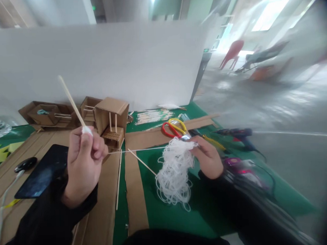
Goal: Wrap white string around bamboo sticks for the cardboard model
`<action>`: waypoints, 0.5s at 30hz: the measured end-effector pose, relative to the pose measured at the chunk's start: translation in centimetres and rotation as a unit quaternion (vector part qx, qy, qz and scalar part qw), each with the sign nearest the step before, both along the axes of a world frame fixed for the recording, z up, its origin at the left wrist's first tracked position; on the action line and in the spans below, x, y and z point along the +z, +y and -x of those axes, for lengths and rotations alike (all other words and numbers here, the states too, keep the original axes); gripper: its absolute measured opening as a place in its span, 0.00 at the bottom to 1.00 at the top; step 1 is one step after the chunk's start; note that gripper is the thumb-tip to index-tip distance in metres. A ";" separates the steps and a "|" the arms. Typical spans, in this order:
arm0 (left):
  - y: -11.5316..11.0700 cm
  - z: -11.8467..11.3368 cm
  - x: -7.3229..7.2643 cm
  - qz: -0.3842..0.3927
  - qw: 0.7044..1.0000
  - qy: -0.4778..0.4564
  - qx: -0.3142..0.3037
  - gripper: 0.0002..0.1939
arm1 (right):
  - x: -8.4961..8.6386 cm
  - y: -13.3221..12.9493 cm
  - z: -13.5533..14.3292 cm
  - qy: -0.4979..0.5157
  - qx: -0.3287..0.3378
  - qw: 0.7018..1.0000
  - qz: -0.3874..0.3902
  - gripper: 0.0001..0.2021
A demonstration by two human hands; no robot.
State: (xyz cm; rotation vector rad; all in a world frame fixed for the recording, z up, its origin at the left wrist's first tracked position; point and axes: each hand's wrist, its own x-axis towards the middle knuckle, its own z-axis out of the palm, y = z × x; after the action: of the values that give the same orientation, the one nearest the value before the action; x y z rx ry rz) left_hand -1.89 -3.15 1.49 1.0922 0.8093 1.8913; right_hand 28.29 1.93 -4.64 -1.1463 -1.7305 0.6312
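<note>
My left hand (85,153) is closed round the lower end of a thin wooden stick (71,100), which points up and to the left. White string is wrapped at the stick's base, just above my thumb. From there a taut strand of string runs across to my right hand (209,156). That hand pinches the top of a loose, tangled bundle of white string (174,172), which hangs below the fingers over the green table. Behind the bundle lie scissors (176,127) with one red and one yellow handle.
Cardboard boxes with sticks in them (112,119) stand at the back left. More sticks (154,116) lie along the back. A black tablet (45,171) and a mouse (25,164) are at left, a power drill (237,134) at right. A white panel (105,63) rises behind the table.
</note>
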 end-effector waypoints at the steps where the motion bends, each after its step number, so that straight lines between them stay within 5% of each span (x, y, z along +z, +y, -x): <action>1: 0.0 0.3 0.3 -0.013 1.000 0.014 0.015 0.03 | 0.2 0.1 -0.5 0.006 -0.026 1.000 -0.007 0.04; 9: -0.7 3.7 2.3 -0.094 0.977 0.122 0.148 0.10 | 1.6 0.6 -4.2 -0.005 -0.228 0.972 -0.052 0.05; 12: -1.1 4.7 1.9 -0.081 0.968 0.167 0.168 0.14 | 0.7 0.7 -4.1 -0.041 -0.216 0.974 -0.057 0.03; 15: -1.6 4.7 0.5 0.000 0.969 0.204 0.143 0.14 | -0.7 0.4 -3.3 -0.115 -0.118 0.983 -0.078 0.12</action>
State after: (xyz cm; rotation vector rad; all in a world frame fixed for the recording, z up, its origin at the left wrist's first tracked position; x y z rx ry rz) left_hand -6.54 -4.77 2.02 1.4551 1.2525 1.9209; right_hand 31.60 2.35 -5.33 -1.3270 -1.7658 0.2212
